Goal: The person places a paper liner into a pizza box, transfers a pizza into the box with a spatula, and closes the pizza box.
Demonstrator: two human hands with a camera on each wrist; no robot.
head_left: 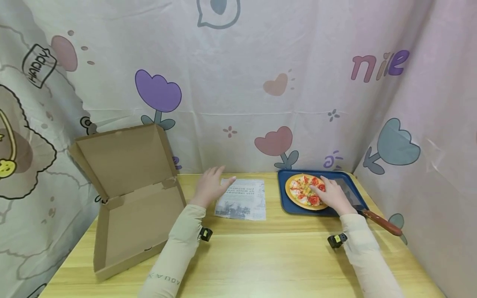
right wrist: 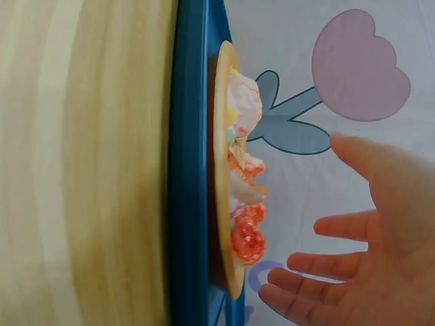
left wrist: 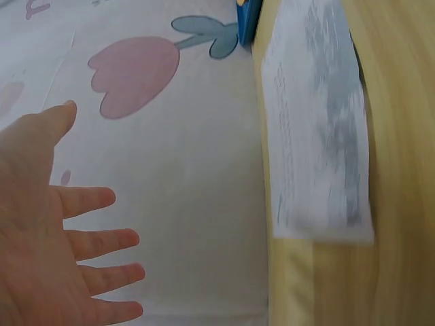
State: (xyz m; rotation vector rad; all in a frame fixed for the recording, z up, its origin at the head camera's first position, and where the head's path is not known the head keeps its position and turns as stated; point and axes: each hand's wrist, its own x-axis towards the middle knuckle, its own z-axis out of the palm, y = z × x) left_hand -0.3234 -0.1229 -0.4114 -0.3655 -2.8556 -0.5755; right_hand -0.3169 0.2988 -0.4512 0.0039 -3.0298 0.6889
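Observation:
My left hand [head_left: 210, 187] hovers by the left edge of a printed paper sheet [head_left: 244, 200], its fingers spread and holding nothing. In the left wrist view, a gap shows between that hand [left wrist: 54, 238] and the paper [left wrist: 316, 129]. A round pizza [head_left: 299, 191] with red and white toppings lies on a blue tray [head_left: 285, 205]. Over the pizza's right side is my right hand [head_left: 334, 196], fingers extended. The right wrist view shows this hand [right wrist: 360, 251] above the pizza [right wrist: 241, 176], apart from it and gripping nothing.
An open cardboard pizza box [head_left: 139, 223] stands at the left of the wooden table [head_left: 253, 265], lid raised. A pizza server lies on the tray's right side, its wooden handle [head_left: 384, 223] sticking out past the edge. A printed curtain [head_left: 231, 82] hangs behind.

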